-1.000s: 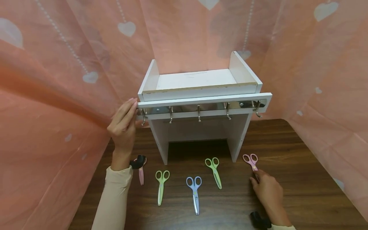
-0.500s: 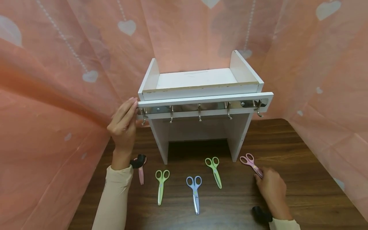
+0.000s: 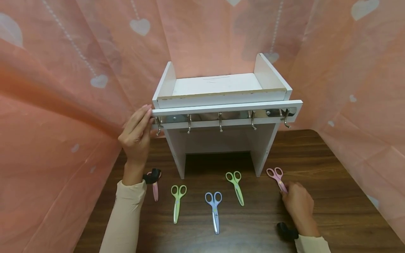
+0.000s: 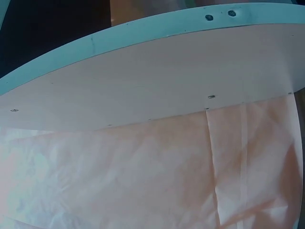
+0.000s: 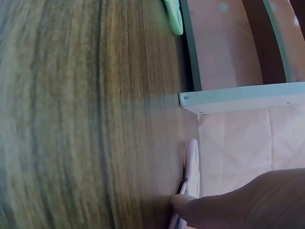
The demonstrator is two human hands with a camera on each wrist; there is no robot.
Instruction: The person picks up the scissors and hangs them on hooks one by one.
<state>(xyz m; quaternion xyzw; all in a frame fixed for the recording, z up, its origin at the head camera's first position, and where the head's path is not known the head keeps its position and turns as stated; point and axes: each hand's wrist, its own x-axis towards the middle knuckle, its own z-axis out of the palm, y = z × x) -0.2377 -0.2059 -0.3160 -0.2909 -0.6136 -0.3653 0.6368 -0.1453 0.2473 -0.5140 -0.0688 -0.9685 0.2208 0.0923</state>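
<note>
A white shelf unit [image 3: 269, 140] carries a board with a metal hook rack [image 3: 202, 116] across its front. My left hand [image 3: 136, 140] grips the left end of that board, its thumb mostly hidden. On the right, my right hand [image 3: 299, 203] pinches pink scissors [image 3: 277, 177] by the blade end, with the handle loops pointing toward the unit. The right wrist view shows the thumb [image 5: 190, 205] against these pink scissors [image 5: 191, 164], low over the table. My left hand is out of sight in the left wrist view, which shows the unit's side panel [image 4: 143, 81].
On the wooden table [image 3: 253, 232] lie green scissors [image 3: 177, 205], blue scissors [image 3: 215, 214], and another green pair [image 3: 235, 188] before the unit. A second pink pair [image 3: 155, 191] lies partly behind the left wrist's black camera strap [image 3: 152, 176]. A pink heart-patterned curtain [image 3: 202, 42] surrounds the table.
My right hand has drawn slightly right with the pink scissors, whose handles swung left and then back right. My left hand stays at the board's end.
</note>
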